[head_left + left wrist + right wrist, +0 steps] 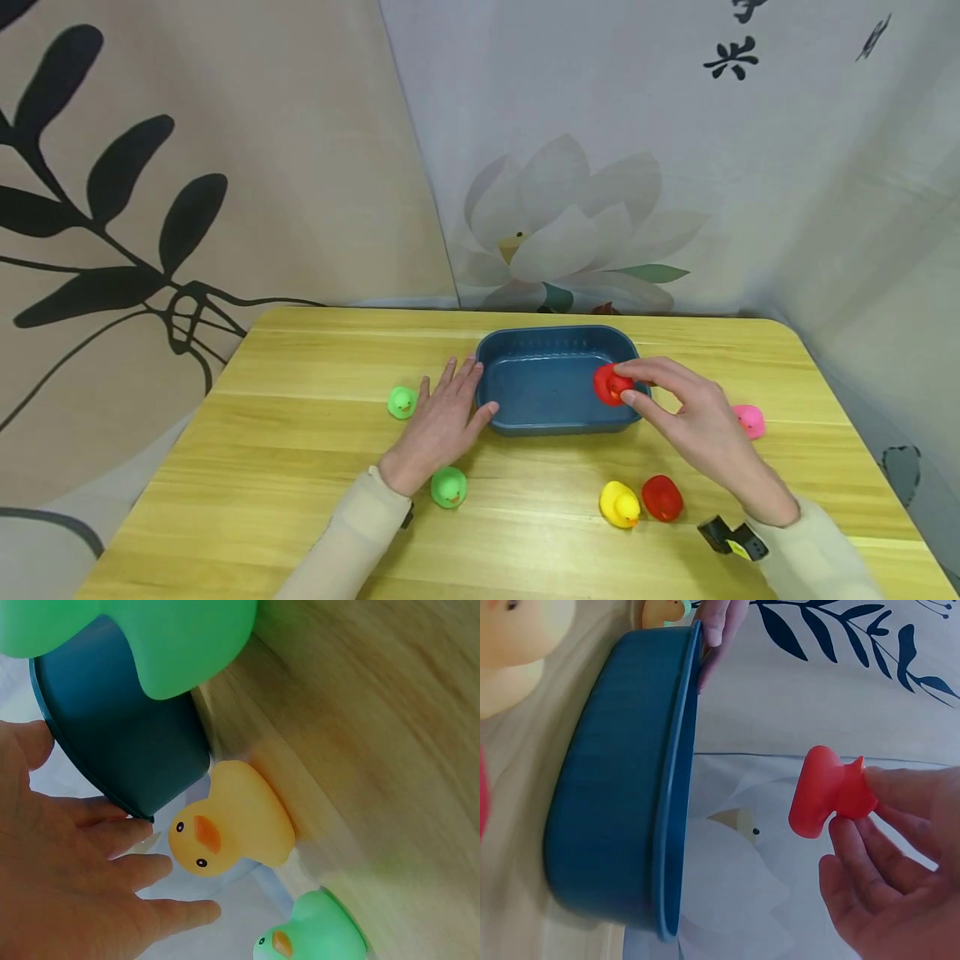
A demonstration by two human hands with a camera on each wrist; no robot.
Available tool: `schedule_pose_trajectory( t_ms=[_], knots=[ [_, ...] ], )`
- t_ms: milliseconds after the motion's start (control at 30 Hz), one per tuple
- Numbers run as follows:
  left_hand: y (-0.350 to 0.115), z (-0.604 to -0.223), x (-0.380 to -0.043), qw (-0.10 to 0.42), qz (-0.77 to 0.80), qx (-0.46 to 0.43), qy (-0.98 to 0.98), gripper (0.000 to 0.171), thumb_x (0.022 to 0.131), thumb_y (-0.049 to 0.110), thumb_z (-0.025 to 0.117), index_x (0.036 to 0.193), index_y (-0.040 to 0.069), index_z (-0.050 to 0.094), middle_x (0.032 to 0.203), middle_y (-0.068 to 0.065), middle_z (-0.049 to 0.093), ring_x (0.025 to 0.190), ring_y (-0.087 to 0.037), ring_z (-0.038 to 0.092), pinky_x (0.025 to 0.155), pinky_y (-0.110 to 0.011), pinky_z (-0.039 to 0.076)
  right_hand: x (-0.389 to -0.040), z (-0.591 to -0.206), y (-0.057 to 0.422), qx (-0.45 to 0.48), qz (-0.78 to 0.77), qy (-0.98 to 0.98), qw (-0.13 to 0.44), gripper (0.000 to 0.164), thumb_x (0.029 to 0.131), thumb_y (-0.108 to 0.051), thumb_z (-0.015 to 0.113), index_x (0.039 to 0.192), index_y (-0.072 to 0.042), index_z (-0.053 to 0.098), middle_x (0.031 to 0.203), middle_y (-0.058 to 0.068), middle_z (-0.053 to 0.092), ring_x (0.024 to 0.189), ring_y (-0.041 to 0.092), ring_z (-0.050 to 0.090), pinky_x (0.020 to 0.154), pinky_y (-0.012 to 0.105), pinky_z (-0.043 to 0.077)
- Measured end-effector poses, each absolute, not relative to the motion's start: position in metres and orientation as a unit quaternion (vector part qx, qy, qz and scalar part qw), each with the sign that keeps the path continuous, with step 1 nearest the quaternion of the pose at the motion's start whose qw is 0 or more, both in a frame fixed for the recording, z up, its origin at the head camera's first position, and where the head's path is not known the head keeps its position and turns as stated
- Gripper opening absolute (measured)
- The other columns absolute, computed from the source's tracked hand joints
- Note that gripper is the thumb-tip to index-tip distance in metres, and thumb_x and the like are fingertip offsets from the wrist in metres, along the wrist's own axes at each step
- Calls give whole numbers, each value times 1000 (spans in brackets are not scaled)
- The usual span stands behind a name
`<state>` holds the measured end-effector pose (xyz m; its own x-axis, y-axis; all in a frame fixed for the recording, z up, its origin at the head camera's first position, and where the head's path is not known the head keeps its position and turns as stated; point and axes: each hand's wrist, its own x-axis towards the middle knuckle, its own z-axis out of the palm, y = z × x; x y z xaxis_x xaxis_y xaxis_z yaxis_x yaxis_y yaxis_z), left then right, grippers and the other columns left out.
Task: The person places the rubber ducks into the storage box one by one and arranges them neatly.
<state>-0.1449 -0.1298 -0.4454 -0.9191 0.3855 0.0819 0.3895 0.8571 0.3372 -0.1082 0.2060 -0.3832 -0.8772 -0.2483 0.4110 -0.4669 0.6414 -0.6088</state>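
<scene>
My right hand [693, 425] pinches a red rubber duck [609, 385] between thumb and fingers, above the right end of a dark blue basin [555, 429]. In the right wrist view, the same red duck [815, 793] hangs clear of the basin's rim [671, 825]. With fingers spread, my left hand [442, 425] rests against the basin's left end, thumb at its near corner. Just past those fingertips, the left wrist view has a yellow duck [251, 817], which the head view does not show. A green duck [402, 402] sits left of that hand.
Another green duck [448, 487] stands near my left wrist. A yellow duck [620, 505] and a second red duck [662, 498] sit side by side in front of the basin. Behind my right hand, a pink duck [750, 421] is partly hidden. Printed cloth [322, 150] hangs behind the wooden table [300, 467].
</scene>
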Motion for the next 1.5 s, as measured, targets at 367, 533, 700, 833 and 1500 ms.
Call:
schedule_pose_trajectory(
  t_ms=[367,533,700,833,1500],
  knots=[
    [-130,-444,-147,1,-178,-195,-964,70,108,49,48,158,0,39,168,-16,29,156,-40,19,116,-73,21,-125,-372,184,235,377,-888,120,33,93,-12,78,126,-15,75,126,2,71,118,25,65,90,51,59],
    [-129,-445,-146,1,-185,-196,-963,69,108,47,49,158,0,39,167,-16,29,155,-40,20,116,-73,22,-137,-369,175,259,377,-882,112,33,93,-9,78,125,-14,75,127,3,71,118,26,66,91,52,58],
    [-129,-444,-146,-1,-190,-196,-962,69,108,47,50,157,0,39,167,-16,29,155,-40,21,116,-73,23,-148,-364,166,288,373,-877,99,31,95,-10,76,126,-15,75,127,2,72,116,25,67,90,49,58],
    [-129,-444,-147,-7,-192,-192,-962,70,108,48,49,158,1,39,168,-15,29,156,-39,20,116,-72,23,-157,-361,159,297,375,-875,74,31,96,-12,75,126,-17,75,126,0,72,115,23,67,89,46,58],
    [-129,-443,-147,-21,-195,-185,-963,72,107,49,51,160,2,36,168,-14,28,156,-38,20,118,-68,25,-195,-367,129,326,359,-874,-26,27,98,-11,72,125,-12,75,118,-1,74,99,17,64,85,38,56]
  ],
)
